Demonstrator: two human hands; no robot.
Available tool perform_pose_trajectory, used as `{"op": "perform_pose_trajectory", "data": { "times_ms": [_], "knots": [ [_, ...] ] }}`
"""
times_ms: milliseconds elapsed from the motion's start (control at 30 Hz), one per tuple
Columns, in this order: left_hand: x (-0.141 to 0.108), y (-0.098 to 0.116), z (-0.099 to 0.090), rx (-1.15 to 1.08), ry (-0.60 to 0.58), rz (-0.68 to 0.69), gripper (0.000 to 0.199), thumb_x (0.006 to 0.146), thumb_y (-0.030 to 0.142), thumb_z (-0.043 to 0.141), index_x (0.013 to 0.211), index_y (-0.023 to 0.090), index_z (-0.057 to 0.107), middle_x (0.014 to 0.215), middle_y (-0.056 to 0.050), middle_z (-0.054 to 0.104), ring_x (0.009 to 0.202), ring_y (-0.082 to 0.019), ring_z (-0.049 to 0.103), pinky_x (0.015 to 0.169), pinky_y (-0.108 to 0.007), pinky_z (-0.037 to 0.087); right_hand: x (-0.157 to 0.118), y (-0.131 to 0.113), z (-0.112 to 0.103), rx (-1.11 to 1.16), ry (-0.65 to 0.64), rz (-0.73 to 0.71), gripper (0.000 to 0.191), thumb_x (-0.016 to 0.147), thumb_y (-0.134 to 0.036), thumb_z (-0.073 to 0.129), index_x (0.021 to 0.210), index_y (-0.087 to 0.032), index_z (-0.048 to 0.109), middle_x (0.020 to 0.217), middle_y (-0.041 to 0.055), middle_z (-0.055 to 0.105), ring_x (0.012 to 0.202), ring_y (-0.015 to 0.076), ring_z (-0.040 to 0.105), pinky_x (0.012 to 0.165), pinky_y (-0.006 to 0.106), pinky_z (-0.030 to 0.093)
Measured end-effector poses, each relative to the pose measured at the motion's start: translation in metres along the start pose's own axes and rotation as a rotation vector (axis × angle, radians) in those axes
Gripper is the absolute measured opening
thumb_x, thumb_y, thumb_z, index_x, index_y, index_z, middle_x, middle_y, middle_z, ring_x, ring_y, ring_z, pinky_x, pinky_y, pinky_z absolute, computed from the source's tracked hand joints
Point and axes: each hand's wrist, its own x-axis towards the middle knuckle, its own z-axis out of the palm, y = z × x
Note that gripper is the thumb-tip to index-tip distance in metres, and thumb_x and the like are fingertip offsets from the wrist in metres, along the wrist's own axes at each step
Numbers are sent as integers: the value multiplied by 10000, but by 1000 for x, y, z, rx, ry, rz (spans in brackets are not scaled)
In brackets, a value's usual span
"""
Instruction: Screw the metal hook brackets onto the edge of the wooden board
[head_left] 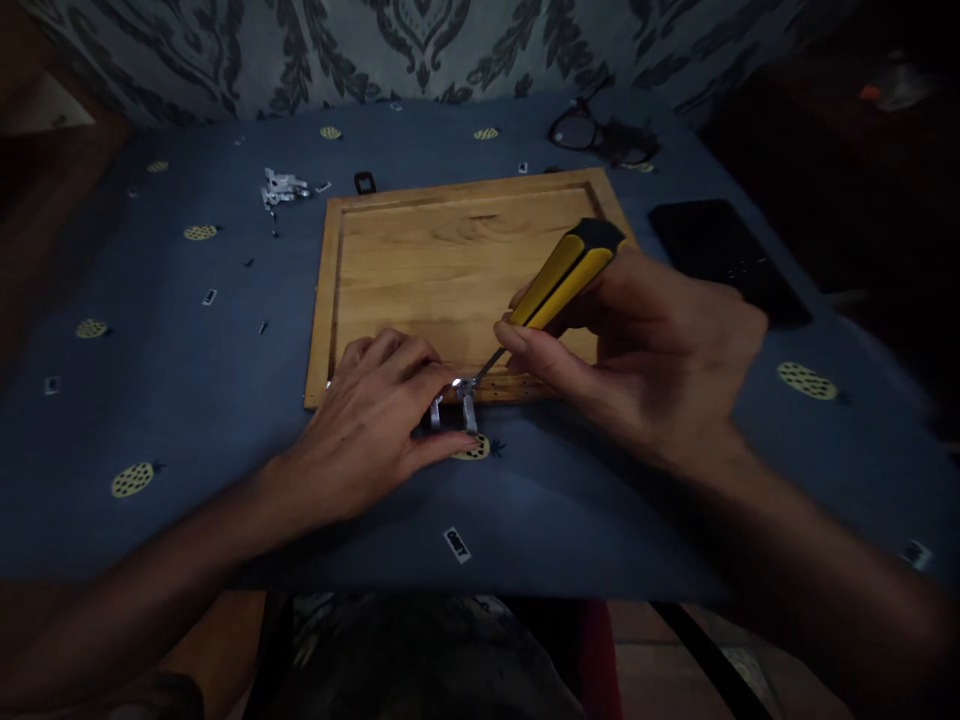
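A wooden panel with a raised frame lies flat on the cloth-covered table. At its near edge sits a small metal hinge, its arms sticking out past the wood. My left hand is closed about the hinge's left side, thumb below and fingers resting on the panel. In my right hand is a yellow and black screwdriver, tilted, with its tip down at the hinge. Small dark holes show in the frame just right of the hinge.
Left of the panel lie a cluster of metal hinges and loose screws. A small black piece touches or nearly touches the far edge. Eyeglasses and a dark, phone-like slab lie to the right on the blue tablecloth.
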Motion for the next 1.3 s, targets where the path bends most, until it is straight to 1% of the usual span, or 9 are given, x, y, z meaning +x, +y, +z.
{"op": "perform_pose_trajectory", "data": {
  "times_ms": [100,233,400,600,767,867,1067,1300],
  "knots": [
    [0,1,0,9,-8,3,410,907,480,811,1157,164,732,1139,-89,714,1091,-298,616,930,-453,491,0,0,0,23,0,0,264,880,-474,813,787,-309,629,643,-44,680,552,187,653,565,339,544],
    [1,1,1,19,-12,3,427,905,499,808,1162,165,738,1113,-80,717,1079,-299,621,936,-470,492,1,-1,-1,41,-6,41,279,869,-513,813,788,-316,633,647,-36,684,562,200,653,577,354,539],
    [2,3,2,-2,3,3,362,925,460,795,1127,161,755,1091,-83,717,1067,-298,629,923,-472,500,2,-2,-1,83,-20,20,274,862,-462,835,774,-304,629,658,-34,683,558,191,643,586,353,516],
    [3,3,0,-27,-9,-9,376,912,461,809,1140,167,762,1104,-88,717,1077,-305,636,920,-482,509,-2,0,-1,67,-41,-19,239,887,-426,818,803,-305,629,692,-34,661,590,185,636,616,365,513],
    [3,3,0,-22,-24,-20,357,918,455,805,1127,169,763,1159,-92,729,1107,-302,641,973,-494,502,-9,-3,-1,91,12,64,211,869,-410,838,842,-330,645,740,-30,679,711,223,674,653,392,507],
    [4,4,0,-14,-39,-30,348,918,460,805,1116,178,757,1178,-86,730,1128,-296,637,988,-480,493,-11,-4,-2,120,10,120,196,862,-397,847,870,-338,661,768,-25,695,767,242,690,695,408,510],
    [5,4,-1,-14,-53,-54,322,917,470,805,1080,197,756,1171,-76,730,1138,-292,636,1008,-480,479,-11,-5,-2,155,8,131,189,849,-392,857,890,-343,678,766,-23,697,759,245,693,699,414,521],
    [5,4,-1,-26,-52,-47,336,916,471,805,1085,186,751,1182,-82,733,1128,-294,640,996,-483,488,-12,-6,1,138,13,143,210,840,-466,855,903,-358,687,768,-25,716,734,239,698,662,415,543]
  ]
}}
